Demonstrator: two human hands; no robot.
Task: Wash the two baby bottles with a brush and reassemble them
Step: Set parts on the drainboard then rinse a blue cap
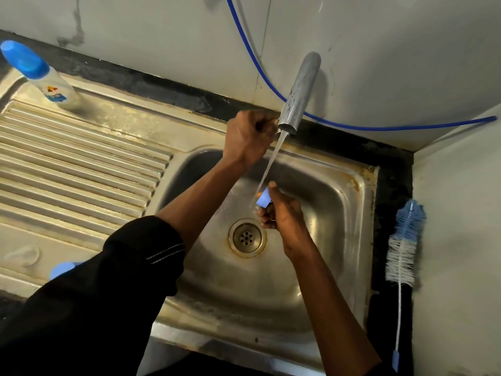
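The right hand (284,215) pinches a small blue bottle part (262,199) between thumb and curled fingers, holding it over the sink (339,213) just above the drain (246,237). The stream of water (271,164) from the grey tap spout (298,96) falls onto it. The left hand (248,137) is raised beside the spout's mouth with its fingers curled; I cannot tell what it grips. One baby bottle (40,77) with a blue cap stands at the far corner of the ribbed draining board (81,158), well apart from both hands. Another blue piece (61,269) shows at the edge of the black sleeve (108,294). The bottle brush (404,245) lies on the dark table (393,172) right of the sink, untouched.
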